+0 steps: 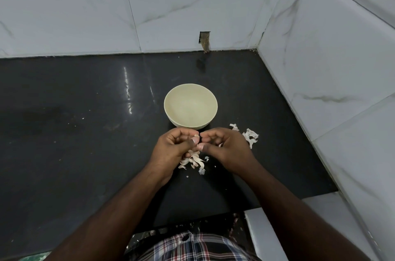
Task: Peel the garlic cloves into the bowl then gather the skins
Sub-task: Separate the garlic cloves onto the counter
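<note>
Both hands' fingers (195,140) pinch garlic clove (196,137); papery skins (195,161) below; round bowl (190,106).

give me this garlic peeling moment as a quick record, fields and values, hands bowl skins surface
left hand: pinches a garlic clove just in front of the bowl
right hand: pinches the same clove from the other side
bowl: cream, upright, looks empty
skins: loose pile under the hands
more skins: right of the right hand
countertop: dark, glossy
wall: white marble-look tiles
</note>
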{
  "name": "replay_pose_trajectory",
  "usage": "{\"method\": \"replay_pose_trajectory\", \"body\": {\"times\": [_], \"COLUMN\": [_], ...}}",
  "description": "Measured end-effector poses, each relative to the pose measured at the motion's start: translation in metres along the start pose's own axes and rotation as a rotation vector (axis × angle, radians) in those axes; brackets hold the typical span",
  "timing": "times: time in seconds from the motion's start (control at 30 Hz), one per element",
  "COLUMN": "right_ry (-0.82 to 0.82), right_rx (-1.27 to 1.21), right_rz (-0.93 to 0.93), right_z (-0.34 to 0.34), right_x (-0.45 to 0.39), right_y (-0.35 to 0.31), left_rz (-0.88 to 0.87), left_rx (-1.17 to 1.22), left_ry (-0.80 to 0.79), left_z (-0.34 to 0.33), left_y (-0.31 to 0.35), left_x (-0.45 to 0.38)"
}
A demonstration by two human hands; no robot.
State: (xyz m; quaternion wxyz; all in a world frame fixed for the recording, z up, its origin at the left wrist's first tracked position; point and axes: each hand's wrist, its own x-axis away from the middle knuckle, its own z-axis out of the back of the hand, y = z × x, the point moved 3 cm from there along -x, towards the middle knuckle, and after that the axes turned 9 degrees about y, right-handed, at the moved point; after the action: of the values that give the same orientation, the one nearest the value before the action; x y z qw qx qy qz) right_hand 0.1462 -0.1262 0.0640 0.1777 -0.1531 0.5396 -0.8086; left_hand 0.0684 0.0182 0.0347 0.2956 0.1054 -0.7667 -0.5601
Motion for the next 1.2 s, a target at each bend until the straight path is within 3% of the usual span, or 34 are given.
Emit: {"method": "replay_pose_trajectory", "body": {"times": [0.47, 0.87, 1.2], "right_ry": [0.169, 0.010, -0.041], "right_rx": [0.312, -0.011, -0.017], "right_rz": [0.081, -0.170, -0.330], "right_z": [-0.016, -0.016, -0.018], "right_x": [0.005, 0.000, -0.001], "right_y": [-0.006, 0.004, 0.011], "left_rz": [-0.009, 0.004, -0.203], "left_rx": [0.078, 0.066, -0.192], "left_ry": [0.064, 0.013, 0.062], "left_z": [0.002, 0.004, 0.002], "left_y": [-0.002, 0.001, 0.005], "left_x": [0.003, 0.005, 0.007]}}
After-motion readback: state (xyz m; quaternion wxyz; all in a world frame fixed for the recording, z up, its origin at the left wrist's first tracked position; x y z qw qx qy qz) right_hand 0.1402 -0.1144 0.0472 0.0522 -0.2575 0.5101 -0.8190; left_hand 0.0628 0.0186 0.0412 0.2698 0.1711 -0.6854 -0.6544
